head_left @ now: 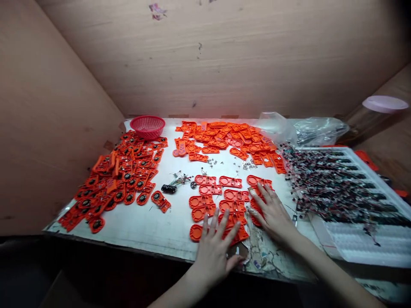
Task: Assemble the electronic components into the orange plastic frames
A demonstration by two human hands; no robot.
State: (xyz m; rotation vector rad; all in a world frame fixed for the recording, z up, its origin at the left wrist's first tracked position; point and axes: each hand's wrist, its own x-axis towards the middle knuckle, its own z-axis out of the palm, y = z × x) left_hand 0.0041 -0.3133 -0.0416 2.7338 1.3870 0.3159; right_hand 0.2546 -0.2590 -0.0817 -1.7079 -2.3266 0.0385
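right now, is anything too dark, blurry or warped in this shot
Head view: space beneath the white tabletop nearly black, upper right corner dark; also in the head view, orange plastic casings fairly clear, thin wires blurring into a tangle, white ribbed tray seemingly stretched by the lens.

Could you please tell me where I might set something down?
The widest bare patch of white table lies between the left orange pile and the rows of orange shells, in front of the black stack. A narrower strip runs between the red basket and the back orange pile. It is crowded around the wire-laden tray, left hand and right hand.
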